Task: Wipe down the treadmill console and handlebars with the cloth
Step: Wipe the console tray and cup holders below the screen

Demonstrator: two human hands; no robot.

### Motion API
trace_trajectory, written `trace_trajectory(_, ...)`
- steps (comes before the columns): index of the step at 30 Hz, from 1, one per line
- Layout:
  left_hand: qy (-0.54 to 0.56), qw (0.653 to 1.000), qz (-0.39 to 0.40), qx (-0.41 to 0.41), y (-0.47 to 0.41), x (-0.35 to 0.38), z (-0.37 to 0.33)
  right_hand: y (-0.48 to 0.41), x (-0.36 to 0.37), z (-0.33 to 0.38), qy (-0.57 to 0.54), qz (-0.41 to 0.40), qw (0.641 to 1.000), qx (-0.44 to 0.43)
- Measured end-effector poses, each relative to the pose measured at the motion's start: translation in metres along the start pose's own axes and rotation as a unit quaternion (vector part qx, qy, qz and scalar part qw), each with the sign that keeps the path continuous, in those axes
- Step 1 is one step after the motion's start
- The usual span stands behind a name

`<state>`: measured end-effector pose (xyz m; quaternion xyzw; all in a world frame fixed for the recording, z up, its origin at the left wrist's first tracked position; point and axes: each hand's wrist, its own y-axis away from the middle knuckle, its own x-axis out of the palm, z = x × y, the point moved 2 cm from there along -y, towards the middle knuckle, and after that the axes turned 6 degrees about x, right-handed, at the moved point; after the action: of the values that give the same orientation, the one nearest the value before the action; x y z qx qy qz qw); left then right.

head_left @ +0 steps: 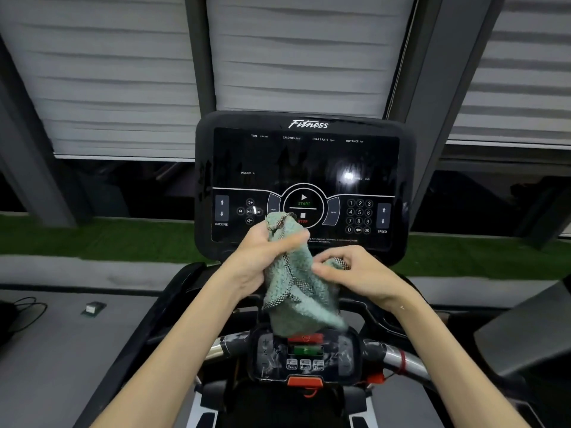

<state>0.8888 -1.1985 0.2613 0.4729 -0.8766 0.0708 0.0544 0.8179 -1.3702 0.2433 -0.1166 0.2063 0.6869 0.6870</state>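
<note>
Ahead of you, beyond your fingers, pale slatted blinds hang over dark windows between grey pillars. Below them a strip of green turf runs across. Far left of your fingers, a small green-edged box lies on the grey floor, near a looped black cable.

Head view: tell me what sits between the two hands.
In the head view, the green cloth spans the gap: the left hand grips its upper part, the right hand pinches a corner. Nothing else lies between them.
</note>
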Motion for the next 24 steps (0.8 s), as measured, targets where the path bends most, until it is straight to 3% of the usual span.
trace_trajectory(5,-0.092,0.996,-0.007,0.001,-0.004,-0.012,0.003,0.001,-0.003,-0.003,-0.096,-0.007,0.995,-0.019)
trace_trajectory(11,-0.105,0.992,0.064,-0.038,-0.005,-0.029,0.005,0.003,-0.024,-0.009,-0.161,-0.07,0.984,-0.036)
trace_trajectory(18,-0.321,0.946,-0.004,-0.041,-0.017,-0.043,0.007,0.004,-0.048,0.004,-0.225,-0.089,0.969,-0.056)
trace_trajectory(20,-0.259,0.964,-0.011,-0.061,-0.017,-0.045,0.009,0.004,-0.057,0.007,-0.227,-0.07,0.97,-0.058)
trace_trajectory(22,-0.104,0.992,0.006,-0.069,-0.011,-0.042,0.009,0.002,-0.063,0.006,-0.249,-0.044,0.967,-0.042)
trace_trajectory(24,0.002,0.998,0.042,-0.055,-0.004,-0.033,0.004,-0.007,-0.065,-0.006,-0.253,-0.045,0.966,0.013)
